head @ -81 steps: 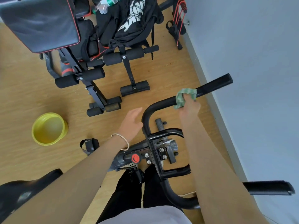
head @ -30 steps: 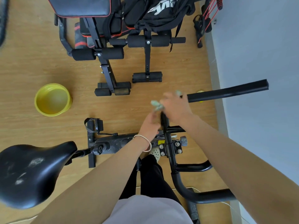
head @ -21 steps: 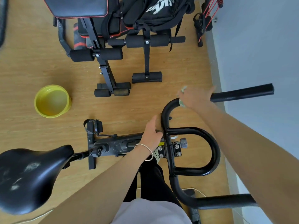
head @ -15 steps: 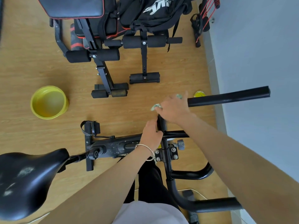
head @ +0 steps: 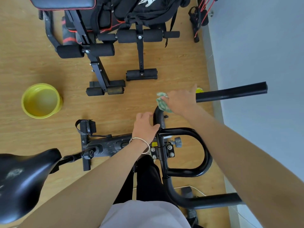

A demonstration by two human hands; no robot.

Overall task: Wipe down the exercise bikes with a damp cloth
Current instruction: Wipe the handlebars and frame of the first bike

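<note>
A black exercise bike stands below me, its curved handlebar [head: 204,155] in the middle and right, its saddle [head: 21,178] at the lower left. My right hand [head: 179,100] presses a crumpled green cloth [head: 162,103] onto the bend where the upper handlebar arm [head: 230,93] turns down. My left hand [head: 144,127] holds the handlebar's upright tube just below that bend, with a thin bracelet on the wrist.
A yellow basin [head: 41,101] sits on the wooden floor at the left. A black weight bench [head: 102,51] with a black bag [head: 144,9] on it stands ahead. A grey wall [head: 263,46] runs along the right. A small yellow object [head: 199,90] lies near the skirting.
My right hand has rubbed the cloth back and forth along the handlebar's bend. My left hand has stayed on the tube. The view has shifted slightly.
</note>
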